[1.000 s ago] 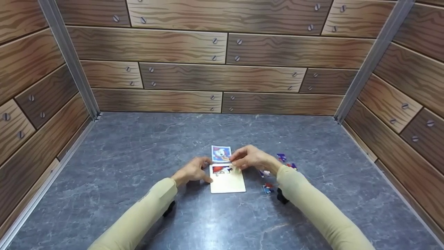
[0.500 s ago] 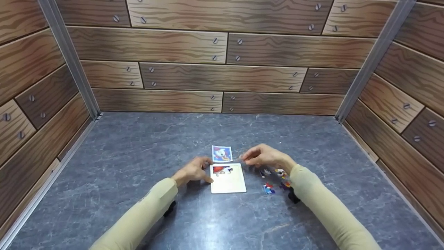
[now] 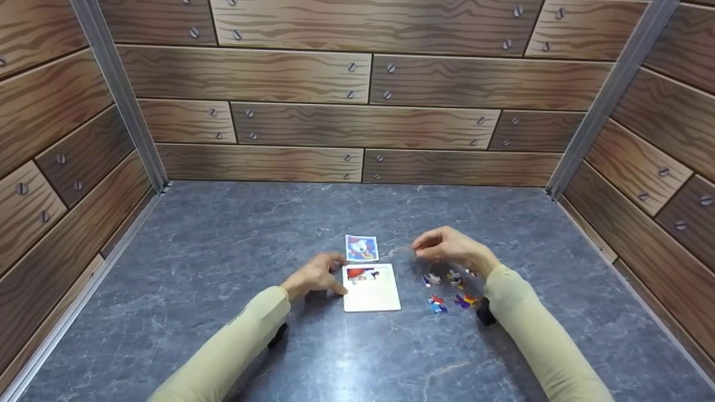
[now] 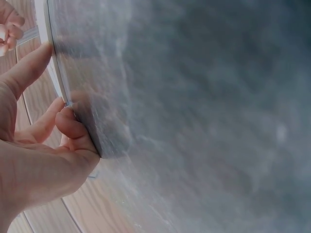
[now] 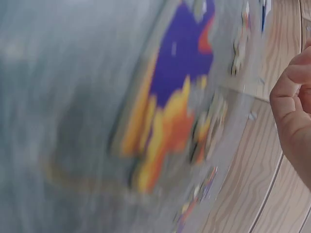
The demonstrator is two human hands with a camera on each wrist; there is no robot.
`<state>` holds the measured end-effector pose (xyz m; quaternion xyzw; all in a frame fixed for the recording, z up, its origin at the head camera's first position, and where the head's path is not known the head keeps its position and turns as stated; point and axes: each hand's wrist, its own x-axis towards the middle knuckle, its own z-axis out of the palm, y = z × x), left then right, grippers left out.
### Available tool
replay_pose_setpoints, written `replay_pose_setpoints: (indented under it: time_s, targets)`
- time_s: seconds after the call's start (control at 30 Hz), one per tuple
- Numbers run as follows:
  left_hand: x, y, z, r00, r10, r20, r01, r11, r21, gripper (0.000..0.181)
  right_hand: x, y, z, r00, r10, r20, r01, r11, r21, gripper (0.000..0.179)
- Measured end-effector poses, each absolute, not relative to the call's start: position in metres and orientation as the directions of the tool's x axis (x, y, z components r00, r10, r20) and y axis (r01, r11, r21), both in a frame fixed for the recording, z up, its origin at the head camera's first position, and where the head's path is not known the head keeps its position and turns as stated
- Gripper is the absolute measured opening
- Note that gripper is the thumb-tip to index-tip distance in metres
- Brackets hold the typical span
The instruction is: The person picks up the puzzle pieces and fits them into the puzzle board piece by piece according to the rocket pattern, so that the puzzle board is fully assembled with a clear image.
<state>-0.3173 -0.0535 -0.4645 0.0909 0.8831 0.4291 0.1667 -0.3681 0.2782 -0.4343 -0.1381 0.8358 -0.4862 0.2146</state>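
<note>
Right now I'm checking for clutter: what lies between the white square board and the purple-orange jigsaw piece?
The head view shows a red-blue jigsaw piece between the board and the purple-orange piece, with bare grey tabletop beside the board.

My left hand (image 4: pixel 41 160) is at the side of a white board (image 4: pixel 43 22), which I see nearly edge-on as a narrow strip on the grey, marbled tabletop (image 4: pixel 194 121). My thumb (image 4: pixel 29 68) is straight, its tip against the board's side; my index finger (image 4: pixel 44 124) reaches the end of that strip, and a finger beside it bends near the tabletop, darkly mirrored there. Past the board, well apart, I see my right hand (image 4: pixel 8 29), fingers bent. Wood-grained planks (image 4: pixel 92 208) stand beyond the tabletop's blurred edge.
</note>
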Motion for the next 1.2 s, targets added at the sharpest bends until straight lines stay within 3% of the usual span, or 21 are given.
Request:
replay_pose_setpoints:
  time_s: [0.27,0.53,0.77,1.2]
  targets:
    - [-0.316,-0.055,-0.463,-0.927,0.301,-0.222,0.018,0.627,0.779,0.058,-0.374,0.307,-0.437,-0.877,-0.422,-0.231,-0.008,0.493,-0.87,0.034]
    - [-0.316,-0.054,-0.463,-0.926,0.307,-0.221,0.015,0.615,0.789,0.058,-0.376,0.331,-0.434,-0.88,-0.412,-0.236,0.007,0.486,-0.874,0.046]
    - [-0.317,-0.051,-0.462,-0.926,0.296,-0.232,0.002,0.62,0.784,0.058,-0.379,0.352,-0.434,-0.894,-0.386,-0.228,0.026,0.464,-0.885,0.046]
    - [-0.317,-0.051,-0.464,-0.926,0.301,-0.229,0.003,0.612,0.791,0.059,-0.379,0.373,-0.441,-0.919,-0.295,-0.264,0.019,0.634,-0.773,0.045]
